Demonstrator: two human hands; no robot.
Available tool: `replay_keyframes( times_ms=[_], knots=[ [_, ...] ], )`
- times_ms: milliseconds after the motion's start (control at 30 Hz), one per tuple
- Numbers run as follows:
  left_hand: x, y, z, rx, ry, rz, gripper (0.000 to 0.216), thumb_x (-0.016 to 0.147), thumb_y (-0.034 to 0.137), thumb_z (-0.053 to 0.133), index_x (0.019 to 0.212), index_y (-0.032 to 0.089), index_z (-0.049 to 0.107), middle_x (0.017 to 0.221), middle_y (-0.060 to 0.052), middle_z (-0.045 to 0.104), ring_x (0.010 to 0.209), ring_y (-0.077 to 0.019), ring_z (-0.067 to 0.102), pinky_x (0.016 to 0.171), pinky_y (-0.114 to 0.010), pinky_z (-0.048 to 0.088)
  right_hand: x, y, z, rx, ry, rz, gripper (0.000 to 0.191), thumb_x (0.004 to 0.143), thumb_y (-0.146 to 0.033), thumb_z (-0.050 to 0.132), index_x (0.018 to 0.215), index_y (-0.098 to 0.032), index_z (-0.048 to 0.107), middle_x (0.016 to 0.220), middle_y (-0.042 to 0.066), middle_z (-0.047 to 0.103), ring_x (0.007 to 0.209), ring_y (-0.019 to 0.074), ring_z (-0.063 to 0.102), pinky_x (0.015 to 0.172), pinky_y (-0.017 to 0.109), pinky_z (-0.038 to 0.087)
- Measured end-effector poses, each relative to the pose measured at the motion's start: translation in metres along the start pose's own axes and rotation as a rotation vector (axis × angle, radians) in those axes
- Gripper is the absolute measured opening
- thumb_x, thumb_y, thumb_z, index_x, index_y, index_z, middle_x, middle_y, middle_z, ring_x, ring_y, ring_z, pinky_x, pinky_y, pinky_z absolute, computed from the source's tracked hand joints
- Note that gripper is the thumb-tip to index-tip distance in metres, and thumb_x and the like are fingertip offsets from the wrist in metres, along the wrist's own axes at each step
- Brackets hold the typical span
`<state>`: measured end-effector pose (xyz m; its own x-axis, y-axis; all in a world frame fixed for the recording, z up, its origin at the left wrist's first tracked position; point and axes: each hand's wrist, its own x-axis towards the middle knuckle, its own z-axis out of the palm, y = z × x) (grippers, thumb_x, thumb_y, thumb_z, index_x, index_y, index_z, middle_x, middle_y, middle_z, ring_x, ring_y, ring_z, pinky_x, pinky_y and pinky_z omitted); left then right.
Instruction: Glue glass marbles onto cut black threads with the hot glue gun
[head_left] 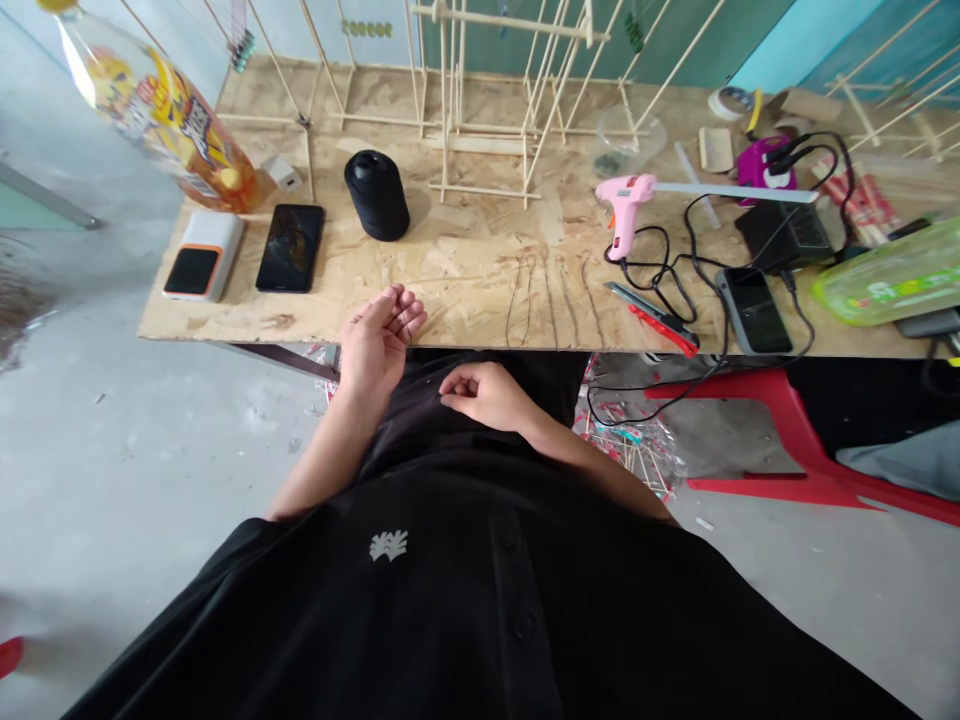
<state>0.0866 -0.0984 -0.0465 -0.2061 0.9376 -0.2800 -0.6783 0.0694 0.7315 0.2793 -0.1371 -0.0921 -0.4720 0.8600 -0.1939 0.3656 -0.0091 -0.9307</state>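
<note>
My left hand (pixel 381 338) is at the table's front edge, palm turned up. Its fingers are curled in, with the thumb against the index finger; anything between them is too small to make out. My right hand (pixel 486 394) is lower, over my lap, its fingers bent together in a pinch whose contents are hidden. Several thin dark strings (pixel 553 295) lie on the table ahead of my right hand. Behind my left hand stands a black cylinder (pixel 376 198) that looks like a thread spool.
Thin stick frames (pixel 487 188) stand along the back of the wooden table (pixel 465 270). A drink bottle (pixel 172 130), power bank (pixel 202 258) and phone (pixel 290 248) are left. Rightward are a pink glue gun (pixel 628 205), red cutter (pixel 660 325), cables and a red chair (pixel 795 430).
</note>
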Motion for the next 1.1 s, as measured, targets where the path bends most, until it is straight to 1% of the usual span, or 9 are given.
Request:
replay_keyframes(
  times_ms=[200, 367, 467, 600, 700, 767, 867, 967, 1100],
  knots=[
    [-0.009, 0.011, 0.004, 0.045, -0.002, -0.024, 0.010, 0.092, 0.022, 0.086, 0.092, 0.016, 0.079, 0.089, -0.004, 0.080, 0.078, -0.0124, 0.079, 0.078, -0.021, 0.065, -0.001, -0.009, 0.004, -0.035, 0.050, -0.077, 0.008, 0.091, -0.026, 0.084, 0.093, -0.020, 0.081, 0.085, 0.001, 0.076, 0.071, 0.0124, 0.062, 0.071, 0.027, 0.047],
    [-0.027, 0.019, 0.004, 0.124, -0.011, -0.043, 0.012, 0.085, 0.022, 0.088, 0.087, 0.015, 0.079, 0.083, -0.002, 0.076, 0.052, -0.0027, 0.051, 0.046, -0.015, 0.042, -0.017, -0.023, -0.010, -0.037, 0.118, -0.189, 0.013, 0.097, -0.028, 0.075, 0.091, -0.019, 0.083, 0.088, 0.004, 0.079, 0.071, 0.0141, 0.061, 0.071, 0.029, 0.048],
    [-0.038, 0.016, -0.002, 0.152, -0.017, -0.099, 0.014, 0.079, 0.022, 0.089, 0.084, 0.013, 0.080, 0.078, -0.002, 0.072, 0.048, -0.0004, 0.035, 0.040, -0.016, 0.025, -0.030, -0.036, -0.024, -0.102, 0.132, -0.258, 0.016, 0.100, -0.030, 0.073, 0.093, -0.020, 0.083, 0.084, 0.003, 0.076, 0.067, 0.0139, 0.059, 0.067, 0.030, 0.047],
    [-0.048, 0.007, -0.015, 0.207, 0.022, -0.154, 0.021, 0.072, 0.024, 0.092, 0.084, 0.010, 0.082, 0.073, -0.001, 0.068, 0.049, -0.0007, 0.032, 0.041, -0.016, 0.022, -0.053, -0.045, -0.068, -0.298, 0.297, -0.343, 0.021, 0.106, -0.033, 0.069, 0.095, -0.023, 0.083, 0.085, 0.003, 0.077, 0.070, 0.0157, 0.063, 0.068, 0.032, 0.049],
    [-0.051, -0.002, -0.026, 0.227, 0.056, -0.200, 0.028, 0.066, 0.026, 0.095, 0.085, 0.008, 0.083, 0.073, -0.002, 0.068, 0.050, -0.0007, 0.033, 0.042, -0.016, 0.023, -0.074, -0.030, -0.124, -0.541, 0.593, -0.383, 0.017, 0.106, -0.035, 0.071, 0.100, -0.025, 0.084, 0.092, 0.005, 0.080, 0.080, 0.0201, 0.071, 0.075, 0.036, 0.057],
    [-0.053, -0.007, -0.033, 0.232, 0.076, -0.216, 0.031, 0.063, 0.026, 0.096, 0.085, 0.008, 0.083, 0.073, -0.002, 0.069, 0.050, -0.0008, 0.034, 0.043, -0.016, 0.024, -0.090, -0.008, -0.165, -0.761, 0.765, -0.371, 0.014, 0.101, -0.038, 0.078, 0.105, -0.026, 0.085, 0.101, 0.008, 0.082, 0.096, 0.0274, 0.076, 0.091, 0.044, 0.061],
    [-0.054, -0.013, -0.038, 0.240, 0.098, -0.220, 0.031, 0.064, 0.026, 0.097, 0.087, 0.009, 0.084, 0.073, -0.002, 0.070, 0.051, -0.0014, 0.035, 0.043, -0.016, 0.026, -0.112, 0.031, -0.211, -1.013, 0.794, -0.250, 0.049, 0.085, -0.051, 0.096, 0.125, -0.026, 0.084, 0.131, 0.017, 0.079, 0.122, 0.0401, 0.073, 0.110, 0.058, 0.059],
    [-0.056, -0.016, -0.039, 0.248, 0.114, -0.216, 0.029, 0.065, 0.026, 0.097, 0.086, 0.010, 0.085, 0.072, -0.002, 0.069, 0.051, -0.0017, 0.034, 0.043, -0.016, 0.026, -0.127, 0.064, -0.230, -1.045, 0.756, -0.168, 0.060, 0.087, -0.045, 0.093, 0.142, -0.025, 0.079, 0.141, 0.016, 0.077, 0.129, 0.0400, 0.072, 0.113, 0.057, 0.060],
    [-0.057, -0.017, -0.037, 0.264, 0.099, -0.200, 0.024, 0.067, 0.026, 0.095, 0.083, 0.011, 0.084, 0.071, -0.002, 0.068, 0.051, -0.0019, 0.033, 0.043, -0.017, 0.023, -0.137, 0.078, -0.232, -1.002, 0.777, -0.155, 0.043, 0.098, -0.034, 0.078, 0.141, -0.024, 0.081, 0.129, 0.014, 0.084, 0.114, 0.0338, 0.081, 0.101, 0.049, 0.065]
  ],
)
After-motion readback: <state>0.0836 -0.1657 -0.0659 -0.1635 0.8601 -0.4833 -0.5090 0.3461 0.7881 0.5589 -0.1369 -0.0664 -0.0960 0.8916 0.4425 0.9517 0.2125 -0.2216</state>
